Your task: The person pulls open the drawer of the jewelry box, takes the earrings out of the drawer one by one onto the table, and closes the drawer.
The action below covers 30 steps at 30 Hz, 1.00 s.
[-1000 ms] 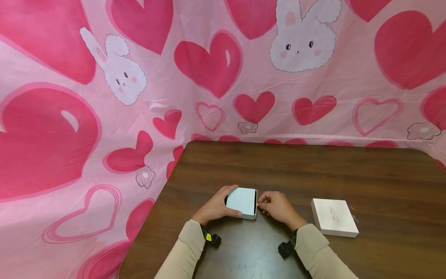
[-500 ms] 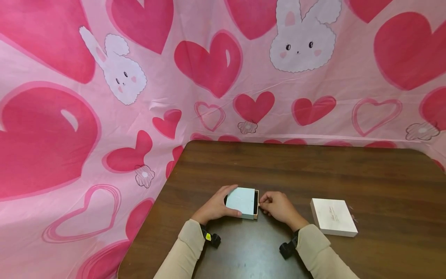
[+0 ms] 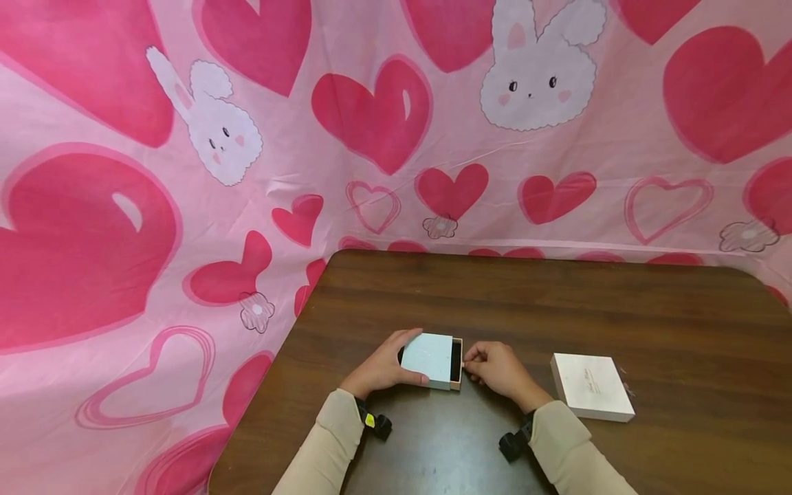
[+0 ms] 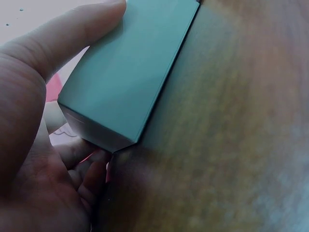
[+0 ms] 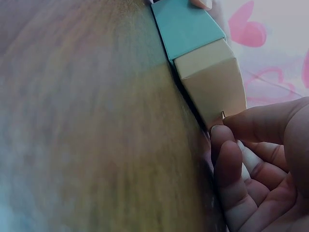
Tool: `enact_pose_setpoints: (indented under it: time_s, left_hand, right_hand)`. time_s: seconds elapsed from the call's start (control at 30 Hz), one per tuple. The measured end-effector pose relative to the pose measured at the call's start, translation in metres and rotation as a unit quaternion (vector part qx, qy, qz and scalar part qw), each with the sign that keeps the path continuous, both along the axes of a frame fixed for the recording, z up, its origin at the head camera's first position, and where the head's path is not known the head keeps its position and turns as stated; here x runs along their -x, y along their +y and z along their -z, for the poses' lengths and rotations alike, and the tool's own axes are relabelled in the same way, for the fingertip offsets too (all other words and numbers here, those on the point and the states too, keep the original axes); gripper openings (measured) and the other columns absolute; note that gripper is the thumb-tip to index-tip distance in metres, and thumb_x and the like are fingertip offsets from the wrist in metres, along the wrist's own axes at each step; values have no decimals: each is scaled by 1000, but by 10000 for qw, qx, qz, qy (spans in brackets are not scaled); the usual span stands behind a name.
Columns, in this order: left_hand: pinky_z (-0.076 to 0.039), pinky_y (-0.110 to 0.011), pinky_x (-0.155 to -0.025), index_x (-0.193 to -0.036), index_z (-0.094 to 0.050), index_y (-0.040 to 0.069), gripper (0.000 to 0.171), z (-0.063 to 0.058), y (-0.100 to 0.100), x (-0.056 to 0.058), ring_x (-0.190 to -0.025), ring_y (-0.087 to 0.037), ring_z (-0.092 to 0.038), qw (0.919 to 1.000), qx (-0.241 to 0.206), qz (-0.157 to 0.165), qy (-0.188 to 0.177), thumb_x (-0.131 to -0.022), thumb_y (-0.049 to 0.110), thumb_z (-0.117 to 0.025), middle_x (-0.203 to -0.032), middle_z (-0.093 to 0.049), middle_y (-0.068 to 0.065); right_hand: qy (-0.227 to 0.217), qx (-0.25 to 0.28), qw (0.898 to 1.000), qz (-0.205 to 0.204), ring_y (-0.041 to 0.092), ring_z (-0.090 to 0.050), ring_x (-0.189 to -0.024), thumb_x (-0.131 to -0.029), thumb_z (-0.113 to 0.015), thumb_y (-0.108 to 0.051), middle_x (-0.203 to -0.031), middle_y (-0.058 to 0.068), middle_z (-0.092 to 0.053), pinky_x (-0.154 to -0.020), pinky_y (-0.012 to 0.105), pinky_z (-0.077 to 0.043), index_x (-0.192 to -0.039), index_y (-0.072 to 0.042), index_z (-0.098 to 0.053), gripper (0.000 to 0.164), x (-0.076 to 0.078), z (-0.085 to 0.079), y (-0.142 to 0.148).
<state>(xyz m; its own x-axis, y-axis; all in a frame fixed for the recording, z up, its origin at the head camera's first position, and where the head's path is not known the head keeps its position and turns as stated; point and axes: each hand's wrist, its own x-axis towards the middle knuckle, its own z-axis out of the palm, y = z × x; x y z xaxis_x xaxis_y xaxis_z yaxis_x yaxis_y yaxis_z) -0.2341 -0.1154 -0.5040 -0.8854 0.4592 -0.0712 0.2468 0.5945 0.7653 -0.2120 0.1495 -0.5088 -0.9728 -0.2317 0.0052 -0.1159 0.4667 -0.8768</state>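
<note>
A pale mint-green drawer box (image 3: 428,357) lies on the table, its inner drawer (image 3: 456,364) partly out of the right side. My left hand (image 3: 385,366) grips the outer sleeve, with the thumb along the near side, as the left wrist view shows against the green sleeve wall (image 4: 130,63). At the drawer's end, my right hand (image 3: 500,370) pinches a small pull tab between thumb and forefinger. The right wrist view shows the tan drawer front (image 5: 215,89) and those fingertips at a small slit; the tab itself is mostly hidden by them. A dark interior shows in the drawer.
To the right of my right hand, a flat white box (image 3: 594,386) with small printed lettering lies on the dark wooden table (image 3: 526,295). Behind and left of the table hangs a pink cloth (image 3: 278,158) with hearts and rabbits.
The drawer has slid further out to the right as my right hand moved right with it. My left hand and the sleeve have stayed in place.
</note>
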Motion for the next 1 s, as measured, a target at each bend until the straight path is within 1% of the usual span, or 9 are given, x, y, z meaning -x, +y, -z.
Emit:
enact_pose_setpoints:
  time_s: [0.4, 0.67, 1.0]
  left_hand:
    - [-35, -51, -101, -151, -35, 29, 99, 1, -1, 1, -123, -20, -40, 10000, 61, 20, 39, -68, 50, -85, -148, -35, 2]
    - [-34, -51, -103, -152, -34, 29, 100, 1, -2, 1, -124, -20, -39, 9999, 127, 45, 87, -68, 51, -85, -148, -35, 2]
    - [-34, -51, -103, -151, -34, 29, 100, 1, -2, 1, -124, -20, -39, 9999, 94, 49, 61, -68, 52, -85, -148, -35, 2]
  right_hand:
    - [7, 111, 9999, -1, 17, -59, -58, -85, -71, -2, -67, 2, -64, -53, 30, -51, -84, -1, -67, 4, 0, 1, 4]
    - [30, 217, 9998, 33, 17, -59, -57, -85, -70, -2, -65, 2, -63, -52, 30, -51, -84, -2, -67, 4, -2, 2, 6]
    - [-74, 252, 9996, 99, 18, -59, -58, -86, -70, -1, -65, 2, -62, -52, 31, -51, -84, -2, -66, 4, -4, 2, 9]
